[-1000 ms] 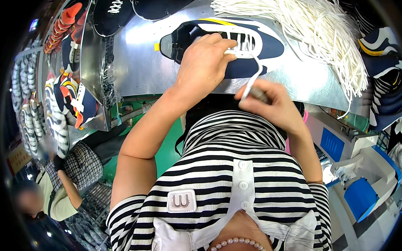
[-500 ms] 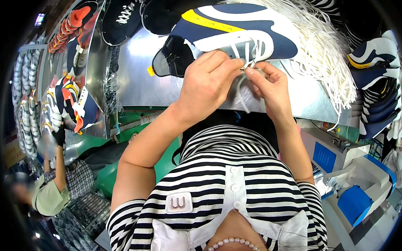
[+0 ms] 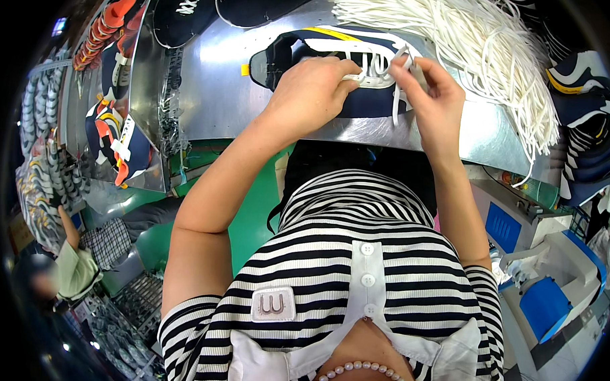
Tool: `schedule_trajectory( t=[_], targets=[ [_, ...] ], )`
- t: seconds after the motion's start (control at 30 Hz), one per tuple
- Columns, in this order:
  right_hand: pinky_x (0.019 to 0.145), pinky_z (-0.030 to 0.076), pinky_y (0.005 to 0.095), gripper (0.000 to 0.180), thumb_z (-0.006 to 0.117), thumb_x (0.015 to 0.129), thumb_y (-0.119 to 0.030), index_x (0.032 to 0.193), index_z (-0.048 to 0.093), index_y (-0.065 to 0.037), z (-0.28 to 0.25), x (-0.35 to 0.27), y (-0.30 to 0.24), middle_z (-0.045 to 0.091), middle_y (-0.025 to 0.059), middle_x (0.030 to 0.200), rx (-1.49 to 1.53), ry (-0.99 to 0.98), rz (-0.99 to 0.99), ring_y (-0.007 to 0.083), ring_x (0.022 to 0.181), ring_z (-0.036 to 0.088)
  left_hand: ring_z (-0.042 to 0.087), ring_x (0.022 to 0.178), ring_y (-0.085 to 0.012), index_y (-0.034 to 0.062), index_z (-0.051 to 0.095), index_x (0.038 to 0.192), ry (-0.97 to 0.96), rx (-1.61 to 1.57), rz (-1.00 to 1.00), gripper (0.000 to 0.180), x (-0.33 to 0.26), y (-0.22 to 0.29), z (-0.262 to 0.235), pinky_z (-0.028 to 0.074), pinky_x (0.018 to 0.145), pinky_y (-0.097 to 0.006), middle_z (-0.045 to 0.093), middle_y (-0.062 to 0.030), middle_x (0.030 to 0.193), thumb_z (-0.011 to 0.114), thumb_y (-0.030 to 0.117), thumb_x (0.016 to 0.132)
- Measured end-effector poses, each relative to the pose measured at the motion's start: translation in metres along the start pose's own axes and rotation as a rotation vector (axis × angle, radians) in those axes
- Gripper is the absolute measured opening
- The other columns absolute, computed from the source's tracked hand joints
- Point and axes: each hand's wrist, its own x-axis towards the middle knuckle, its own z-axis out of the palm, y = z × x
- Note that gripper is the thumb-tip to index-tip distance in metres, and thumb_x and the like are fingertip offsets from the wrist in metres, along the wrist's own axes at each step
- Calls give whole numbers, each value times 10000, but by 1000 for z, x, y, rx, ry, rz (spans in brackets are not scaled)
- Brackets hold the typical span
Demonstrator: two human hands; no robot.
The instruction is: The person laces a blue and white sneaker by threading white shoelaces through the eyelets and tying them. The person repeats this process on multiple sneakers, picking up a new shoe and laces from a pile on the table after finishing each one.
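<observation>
A navy shoe upper with white and yellow trim lies on the metal worktop, its dark collar opening toward the left. My left hand covers part of it, fingers closed on the upper beside the white lacing strip. Between the thumb and fingers of my right hand, over the toe side, is a white shoelace that hangs down in a loose end. Several rungs of lace cross the tongue. What lies under my left palm is hidden.
A heap of white laces spreads over the worktop at the back right. Black shoe parts lie at the back. More navy uppers are stacked at right, above a blue-and-grey machine. Another person is at far left.
The upper has turned from its side to lie with its lacing facing up. My hands have moved apart, the right one lifting the shoelace up and to the right.
</observation>
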Motion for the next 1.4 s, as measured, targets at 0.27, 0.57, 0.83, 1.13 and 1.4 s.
schedule_trajectory(
  t=[0.27,0.57,0.83,1.13,1.4],
  targets=[
    [707,451,183,151,746,853,-55,980,679,-6,24,18,16,676,-2,894,261,150,15,37,789,585,653,858,-296,22,682,1039,-70,-236,-77,345,3,1,-6,503,769,-365,686,-136,924,731,297,837],
    [620,440,195,251,689,901,-71,1117,583,1,23,16,17,654,14,866,189,158,-4,45,715,563,639,862,-291,78,693,930,123,19,-54,285,4,3,11,503,774,-403,695,-81,891,718,338,817],
    [670,504,234,153,617,958,-110,1045,586,12,-5,-37,1,696,82,827,-302,-113,167,110,745,658,645,820,-300,64,695,907,168,14,-11,286,3,-2,14,504,746,-394,698,-92,868,743,324,798],
    [639,509,243,152,634,933,-112,1004,585,13,-8,-28,6,709,84,774,-352,-172,186,119,725,674,650,753,-295,16,671,857,152,-86,97,254,3,-6,15,496,695,-354,685,-103,836,771,231,768],
    [604,483,255,210,644,918,-155,971,540,21,18,-23,21,700,77,732,-112,-80,307,123,636,619,636,745,-271,4,644,848,203,-153,249,158,-14,-1,23,480,651,-334,637,-113,777,756,75,763]
  ],
)
